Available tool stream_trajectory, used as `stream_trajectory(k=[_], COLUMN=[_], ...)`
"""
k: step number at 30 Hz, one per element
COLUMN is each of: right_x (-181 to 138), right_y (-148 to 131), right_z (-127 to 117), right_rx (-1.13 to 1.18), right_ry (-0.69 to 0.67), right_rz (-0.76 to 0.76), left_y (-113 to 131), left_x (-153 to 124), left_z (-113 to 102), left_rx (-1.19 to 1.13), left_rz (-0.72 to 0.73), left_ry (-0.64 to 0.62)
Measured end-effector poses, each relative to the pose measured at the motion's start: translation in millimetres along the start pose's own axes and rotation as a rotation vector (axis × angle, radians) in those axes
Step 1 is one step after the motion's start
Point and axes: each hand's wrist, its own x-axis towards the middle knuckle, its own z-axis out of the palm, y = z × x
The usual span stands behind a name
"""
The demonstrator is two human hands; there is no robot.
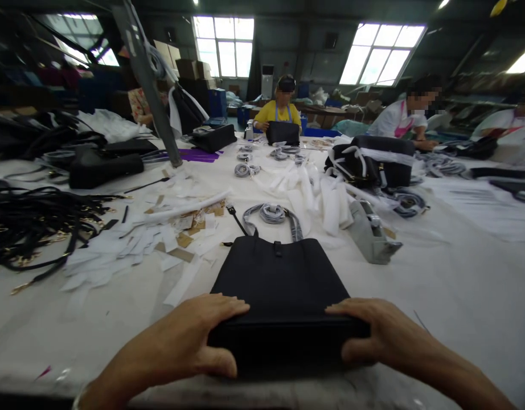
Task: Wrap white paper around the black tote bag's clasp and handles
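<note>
A black handbag lies flat on the white-covered table, its base towards me and its opening facing away. My left hand grips the left end of the base, thumb below and fingers on top. At the right end, my right hand clasps the bag in the same way. A small tab sits at the middle of the bag's top edge. Just beyond it lies a wrapped, coiled strap, with grey covered handles around it. A black strip with a tag sticks out at the upper left.
A metal tape dispenser stands right of the bag. Paper scraps and a heap of black straps with gold clasps lie left. Foam strips and a stuffed black bag are farther back. A grey post rises left; co-workers stand beyond.
</note>
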Motion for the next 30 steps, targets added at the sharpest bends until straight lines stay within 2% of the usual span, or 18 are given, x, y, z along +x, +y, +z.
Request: stream_trajectory(k=[3, 5, 7, 8, 10, 13, 16, 19, 22, 26, 30], right_x=[22, 43, 64, 73, 86, 89, 82, 80, 80, 69, 37], right_y=[2, 9, 19, 25, 33, 39, 37, 34, 34, 42, 54], right_z=[-6, -3, 8, 15, 29, 45, 51, 51, 50, 46, 46], right_rx=[0.108, 0.154, 0.203, 0.234, 0.26, 0.118, -0.07, -0.137, -0.122, 0.071, 0.443], right_ry=[-0.127, -0.138, -0.156, -0.118, 0.043, 0.301, 0.442, 0.474, 0.509, 0.584, 0.688], right_rz=[-0.007, -0.024, -0.035, -0.027, -0.039, -0.092, -0.104, -0.089, -0.071, -0.023, 0.123], left_y=[-10, -28, -50, -59, -71, -75, -71, -68, -69, -67, -58], left_x=[16, 37, 60, 69, 82, 87, 86, 82, 67, 29, -4], left_z=[7, 11, 16, 18, 23, 33, 43, 51, 60, 80, 106], left_rx=[-0.051, -0.152, -0.254, -0.327, -0.412, -0.413, -0.353, -0.323, -0.346, -0.43, -0.557], left_rz=[-0.027, -0.027, -0.044, -0.061, -0.066, -0.073, -0.103, -0.124, -0.084, -0.062, -0.026], left_ry=[-0.03, -0.133, -0.152, -0.144, -0.075, 0.045, 0.189, 0.402, 0.59, 0.78, 0.837])
